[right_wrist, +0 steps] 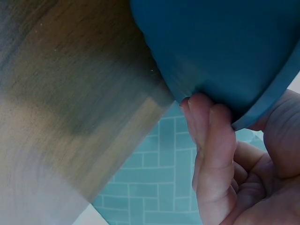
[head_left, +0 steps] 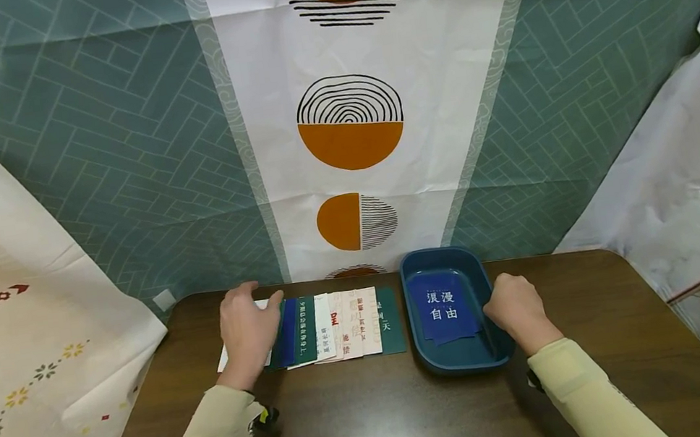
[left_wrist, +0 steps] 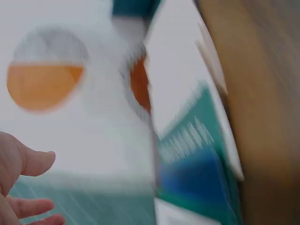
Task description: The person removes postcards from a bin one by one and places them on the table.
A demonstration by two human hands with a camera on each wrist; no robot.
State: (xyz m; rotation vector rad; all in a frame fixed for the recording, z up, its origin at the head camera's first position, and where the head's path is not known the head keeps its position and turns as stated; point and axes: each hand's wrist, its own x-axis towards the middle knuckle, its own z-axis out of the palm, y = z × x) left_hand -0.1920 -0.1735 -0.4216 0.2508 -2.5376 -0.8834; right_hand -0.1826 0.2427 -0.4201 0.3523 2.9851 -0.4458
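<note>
My left hand is over the left end of a row of overlapping cards, thumb and fingers apart. In the left wrist view that hand shows spread fingers and nothing between them; the blurred cards are off to the right. My right hand grips the right side of a dark blue plastic tray. The right wrist view has the thumb and fingers pinching the tray's rim, fingertips against its outer wall. Inside the tray are dark blue cards with white characters, slightly fanned.
A dark green card ends the row, just left of the tray. All of it stands on a brown wooden table. Patterned cloth hangs along the back edge, with pale cloth at the sides.
</note>
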